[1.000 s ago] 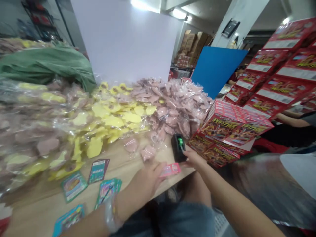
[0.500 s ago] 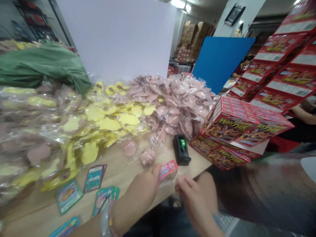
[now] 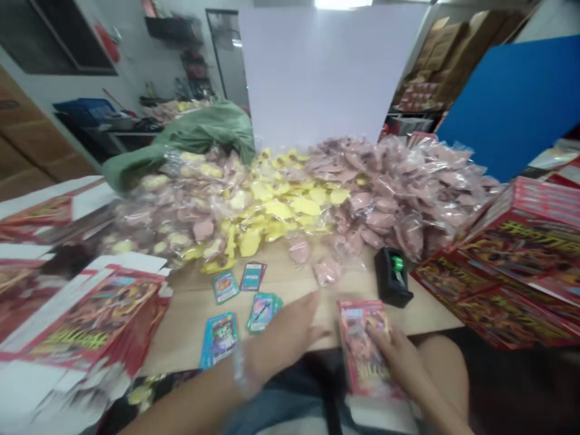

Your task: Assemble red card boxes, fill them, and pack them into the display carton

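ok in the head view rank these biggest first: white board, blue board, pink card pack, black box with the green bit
1. white board
2. blue board, cut off by the frame edge, so this rank is loose
3. unsure: pink card pack looks bigger than the black box with the green bit, but it is nearer the camera

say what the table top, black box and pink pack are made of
The table top looks like pale wood or laminate, with faint grain. The black box looks like moulded plastic, matt, with a shiny green part. The pink pack in the right hand seems to be glossy printed card, though blur leaves that open.
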A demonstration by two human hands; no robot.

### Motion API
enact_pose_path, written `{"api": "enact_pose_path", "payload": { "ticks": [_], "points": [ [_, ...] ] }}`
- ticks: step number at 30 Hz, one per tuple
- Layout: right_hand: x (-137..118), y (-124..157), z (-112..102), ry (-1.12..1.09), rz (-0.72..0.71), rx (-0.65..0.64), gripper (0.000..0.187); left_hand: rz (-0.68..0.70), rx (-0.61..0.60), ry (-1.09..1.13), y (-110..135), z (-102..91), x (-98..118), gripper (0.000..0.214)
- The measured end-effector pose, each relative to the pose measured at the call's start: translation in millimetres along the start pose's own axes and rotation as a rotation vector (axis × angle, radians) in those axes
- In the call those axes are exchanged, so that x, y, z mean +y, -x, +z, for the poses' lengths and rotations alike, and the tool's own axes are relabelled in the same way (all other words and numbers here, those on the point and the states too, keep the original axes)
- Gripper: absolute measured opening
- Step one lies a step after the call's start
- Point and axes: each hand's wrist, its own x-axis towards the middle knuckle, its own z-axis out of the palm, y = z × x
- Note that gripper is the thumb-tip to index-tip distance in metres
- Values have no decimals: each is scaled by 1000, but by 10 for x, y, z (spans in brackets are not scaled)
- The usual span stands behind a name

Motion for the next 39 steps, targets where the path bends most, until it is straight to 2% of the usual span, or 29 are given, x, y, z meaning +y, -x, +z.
{"api": "enact_pose_path", "payload": {
  "ticks": [2, 4, 5, 7, 9, 10, 11, 13, 16, 19, 21, 23, 24, 25, 27, 28, 29, 30, 32, 34, 35, 37, 39],
  "points": [
    [-121, -216, 176, 152, 59, 32, 46, -224, -5, -140, 438, 32, -531, 42],
    [-351, -320, 373, 281, 20, 120, 47, -375, 25, -292, 890, 65, -984, 50],
    [-502, -317, 501, 340, -80, 154, 45, -408, 29, -332, 1075, 85, -1158, 54],
    [-828, -225, 850, 477, -447, 118, 39, -392, 34, -358, 1309, 130, -1394, 54],
    [-1100, -92, 1300, 570, -873, -87, 39, -326, 27, -341, 1371, 166, -1500, 45],
    [-1189, -37, 1527, 601, -993, -183, 40, -297, 27, -332, 1361, 173, -1514, 41],
    [-1245, 3, 1731, 622, -1063, -250, 41, -276, 27, -326, 1342, 173, -1506, 39],
    [-1272, 39, 2013, 650, -1101, -298, 39, -265, 28, -319, 1305, 154, -1442, 40],
    [-1235, 47, 2104, 632, -1113, -303, 32, -285, 48, -334, 1304, 129, -1302, 36],
    [-1229, 62, 2003, 557, -1101, -307, 22, -308, 57, -350, 1362, 135, -1243, 23],
    [-1246, 74, 1914, 472, -1077, -312, 20, -291, 59, -326, 1426, 135, -1283, 24],
    [-1274, 91, 1804, 389, -1043, -290, 21, -272, 145, -220, 1468, 130, -1348, 30],
    [-1293, 103, 1734, 323, -995, -257, 22, -282, 248, -130, 1458, 136, -1365, 32],
    [-1312, 119, 1653, 201, -907, -229, 23, -312, 379, -8, 1413, 153, -1354, 32],
    [-1340, 161, 1459, -217, -618, -226, 20, -419, 617, 341, 1204, 232, -1213, 32],
    [-1333, 183, 1343, -475, -440, -261, 17, -468, 671, 560, 1048, 289, -1075, 37],
    [-1304, 202, 1211, -716, -261, -325, 16, -494, 660, 790, 874, 347, -899, 42],
    [-1245, 216, 1060, -897, -103, -411, 20, -483, 582, 1000, 694, 398, -699, 46],
    [-1035, 218, 689, -1046, 108, -588, 32, -352, 295, 1230, 355, 449, -308, 47],
    [-744, 166, 244, -1075, 221, -662, 34, -139, -12, 1121, 51, 432, -38, 43],
    [-599, 110, 13, -1081, 230, -622, 33, -18, -123, 963, -104, 416, 34, 44],
    [-385, -70, -409, -1068, 173, -400, 32, 236, -258, 582, -449, 428, 76, 60],
    [-340, -338, -688, -941, 59, -181, 33, 507, -373, 264, -836, 549, 58, 76]
  ]
}}
